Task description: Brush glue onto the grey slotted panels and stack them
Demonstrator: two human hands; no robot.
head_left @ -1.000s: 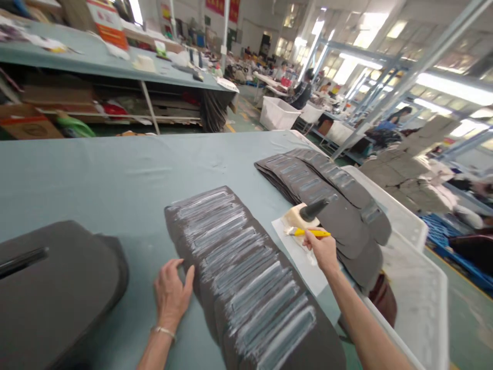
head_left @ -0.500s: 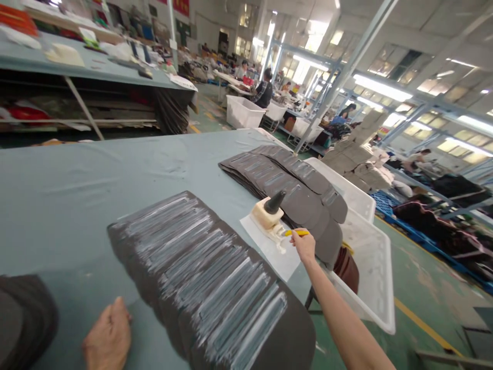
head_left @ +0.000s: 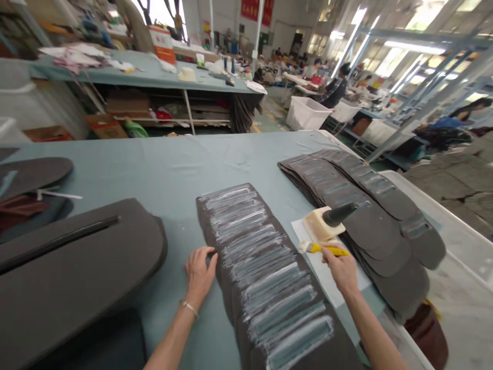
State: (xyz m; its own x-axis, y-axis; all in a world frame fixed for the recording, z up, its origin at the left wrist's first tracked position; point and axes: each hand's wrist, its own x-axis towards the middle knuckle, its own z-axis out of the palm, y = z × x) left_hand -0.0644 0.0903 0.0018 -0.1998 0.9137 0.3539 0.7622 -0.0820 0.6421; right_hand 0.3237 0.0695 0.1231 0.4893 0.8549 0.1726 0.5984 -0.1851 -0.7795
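Observation:
My right hand [head_left: 342,270] is closed round the yellow handle of a paintbrush [head_left: 316,248]. Its pale bristles point left, close above the white sheet [head_left: 327,275]. On that sheet sits a cream-coloured block-shaped container [head_left: 318,224] with a black cone [head_left: 339,214] sticking out of it. Overlapping dark grey panels [head_left: 265,257] lie in a row before me, with wet whitish strips brushed across them. Beside their left edge rests my left hand [head_left: 200,272], thumb and fingers apart, fingertips at the edge; I see nothing held in it.
More grey panels [head_left: 362,216] are stacked on the right, beside a white plastic bin [head_left: 466,308]. At left lies a large grey piece with a dark slot [head_left: 127,241]. Another covered table [head_left: 150,69] stands behind. A seated person [head_left: 337,87] is in the background.
The view has swung left. My left hand has gone from a loose fist on the table to the panels' edge, its fingers apart. The brush has shifted from beside the container toward the panels.

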